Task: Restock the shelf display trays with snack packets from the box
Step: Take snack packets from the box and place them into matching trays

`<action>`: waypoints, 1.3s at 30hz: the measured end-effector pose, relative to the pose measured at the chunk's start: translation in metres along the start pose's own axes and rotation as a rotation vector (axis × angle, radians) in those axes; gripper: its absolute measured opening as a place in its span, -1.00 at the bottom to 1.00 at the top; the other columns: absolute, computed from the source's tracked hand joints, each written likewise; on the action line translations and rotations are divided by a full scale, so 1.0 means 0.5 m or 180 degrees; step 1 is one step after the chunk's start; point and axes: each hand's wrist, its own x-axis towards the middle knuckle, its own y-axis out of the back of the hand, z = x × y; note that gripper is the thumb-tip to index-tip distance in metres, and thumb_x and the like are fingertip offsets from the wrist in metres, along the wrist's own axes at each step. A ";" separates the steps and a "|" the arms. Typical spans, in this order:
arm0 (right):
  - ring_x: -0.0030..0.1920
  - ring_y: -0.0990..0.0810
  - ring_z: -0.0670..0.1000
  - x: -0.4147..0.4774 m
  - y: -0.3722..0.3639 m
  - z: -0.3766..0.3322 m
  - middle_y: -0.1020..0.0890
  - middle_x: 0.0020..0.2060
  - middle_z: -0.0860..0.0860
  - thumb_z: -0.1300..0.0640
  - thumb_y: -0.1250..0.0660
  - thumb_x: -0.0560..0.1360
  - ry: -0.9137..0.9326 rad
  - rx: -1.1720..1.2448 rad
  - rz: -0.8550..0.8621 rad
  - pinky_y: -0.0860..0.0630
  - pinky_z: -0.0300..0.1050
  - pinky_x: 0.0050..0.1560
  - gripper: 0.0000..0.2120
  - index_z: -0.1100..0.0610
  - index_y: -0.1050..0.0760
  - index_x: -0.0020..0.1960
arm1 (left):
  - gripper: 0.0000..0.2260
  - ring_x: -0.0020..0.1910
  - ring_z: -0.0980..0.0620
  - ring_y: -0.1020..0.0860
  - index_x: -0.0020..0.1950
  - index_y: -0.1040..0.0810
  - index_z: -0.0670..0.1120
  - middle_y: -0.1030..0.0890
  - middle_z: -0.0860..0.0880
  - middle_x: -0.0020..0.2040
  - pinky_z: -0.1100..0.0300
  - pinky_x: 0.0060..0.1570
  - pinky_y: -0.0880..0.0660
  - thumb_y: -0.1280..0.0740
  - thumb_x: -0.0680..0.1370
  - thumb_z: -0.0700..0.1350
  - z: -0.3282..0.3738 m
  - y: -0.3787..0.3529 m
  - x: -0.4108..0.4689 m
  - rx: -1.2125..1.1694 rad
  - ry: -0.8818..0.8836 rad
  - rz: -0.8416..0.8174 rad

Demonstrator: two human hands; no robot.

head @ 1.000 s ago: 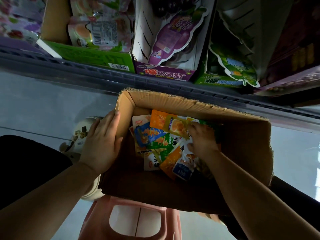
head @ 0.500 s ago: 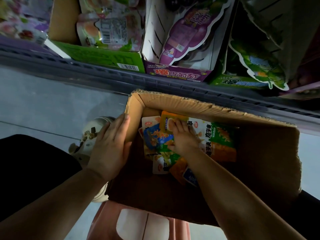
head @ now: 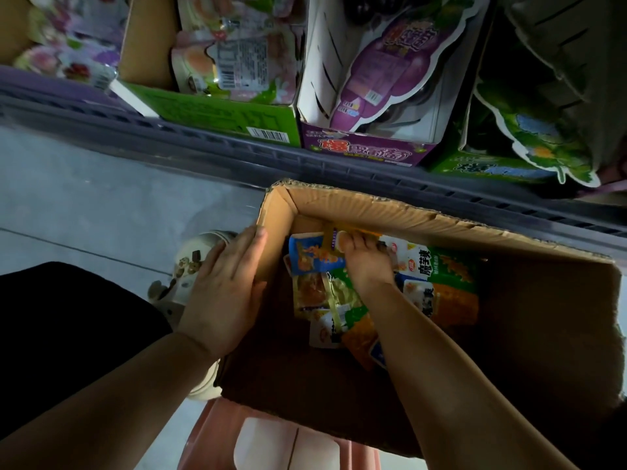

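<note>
- The left grip is spread flat, fingers straight and close together, pressed against the outside of the cardboard box at its left wall, with the fingertips near the far corner.
- The right grip is down inside the box, lying on the snack packets. Its fingers reach toward the far wall, and I cannot tell whether they pinch a packet or only press on it.
- Just left of the right grip lies a blue packet with orange print. To its right are green-and-orange packets with white label ends, and more packets are piled under the wrist.
- The box rests on a pink stool, below both forearms.
- Beyond the grips, past the box's far wall, runs the grey shelf edge with three display trays:
  - a green tray with pale pink packets
  - a purple tray holding a purple grape-shaped packet
  - a second green tray at the right
- Just left of the left grip, a cream shoe with charms stands on the grey floor.
</note>
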 end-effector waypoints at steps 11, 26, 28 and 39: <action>0.10 -0.60 0.19 -0.081 0.070 0.051 -0.57 0.15 0.23 0.32 -0.42 0.33 0.0597 0.0270 0.0759 -0.56 -0.05 -0.07 -0.46 0.27 -0.41 0.30 | -0.49 0.23 -0.07 -0.28 0.34 -0.25 -0.26 -0.49 -0.30 0.22 0.08 0.23 -0.12 -0.07 0.43 -0.07 0.000 0.010 0.000 0.0018 -0.0003 -0.0047; -0.03 -0.66 0.01 -0.420 0.304 -0.002 -0.69 -0.08 0.03 0.25 -0.07 0.57 0.1690 -0.0551 0.3384 -0.45 -0.15 0.12 -0.83 0.13 -0.41 -0.10 | -0.61 -0.28 0.09 -0.54 0.00 -0.57 -0.11 -0.58 -0.03 -0.05 0.25 -0.23 -0.43 -0.07 0.55 0.12 0.166 0.320 0.005 -0.3712 0.1362 -0.1332; 0.07 -0.61 0.01 -0.456 0.319 -0.008 -0.69 -0.04 0.03 0.21 -0.02 0.62 0.1797 -0.0673 0.3798 -0.36 -0.11 0.22 -0.76 0.13 -0.44 -0.10 | -0.57 -0.24 0.05 -0.57 -0.06 -0.58 -0.07 -0.62 -0.02 -0.12 0.16 -0.15 -0.50 -0.14 0.40 0.23 0.184 0.363 -0.011 -0.4044 0.1070 -0.1730; 0.41 -0.15 0.02 -0.538 0.362 -0.016 -0.32 0.30 0.00 0.14 -0.25 0.45 0.1306 -0.0785 0.5137 -0.09 -0.06 0.42 -0.77 -0.05 -0.39 0.09 | -0.88 -0.33 0.09 -0.63 -0.11 -0.57 -0.15 -0.67 -0.04 -0.28 0.24 -0.29 -0.58 -0.29 0.41 -0.27 0.263 0.457 -0.053 -0.4524 0.0211 -0.2105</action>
